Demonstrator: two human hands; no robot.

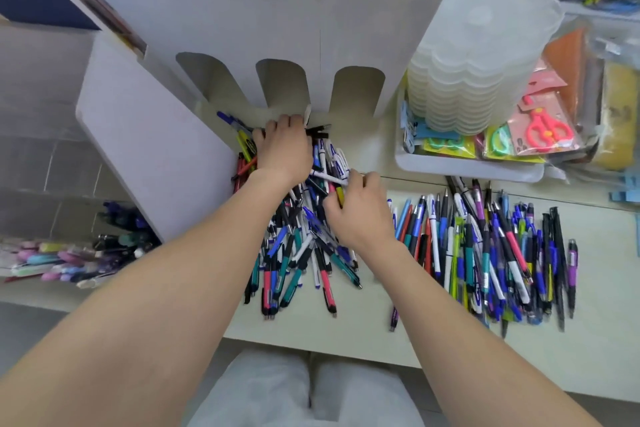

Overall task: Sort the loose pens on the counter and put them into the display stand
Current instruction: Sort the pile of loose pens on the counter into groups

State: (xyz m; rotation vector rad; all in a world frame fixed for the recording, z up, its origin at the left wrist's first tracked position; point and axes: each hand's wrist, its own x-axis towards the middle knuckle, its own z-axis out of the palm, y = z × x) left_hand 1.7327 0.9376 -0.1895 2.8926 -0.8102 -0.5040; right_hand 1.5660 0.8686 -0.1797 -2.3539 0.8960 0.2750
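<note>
In the middle of the frame the left hand (pixel 284 149) lies at the foot of the white display stand (pixel 242 21), just below its middle arched opening. Its fingers are bent down and closed round a bunch of dark pens (pixel 318 130), whose ends stick out to the right of the knuckles.

The right hand (pixel 360 215) sits lower and to the right, on top of the pile of pens (pixel 298 253) that spreads across the pale surface (pixel 346 333) from the stand down toward the near edge. Its fingers are curled, with the tips against a white pen (pixel 329 178) and a yellow pen (pixel 340 196) beside the thumb; whether they actually grip either one cannot be told.

To the right of the pile, a row of pens (pixel 502 253) lies roughly parallel, pointing up and down the frame.

In the upper right a stack of clear lidded tubs (pixel 485 45) stands in a white tray (pixel 467 170), next to packets of coloured scissors (pixel 547 130). At lower left, more pens (pixel 69 253) lie in a side compartment.
</note>
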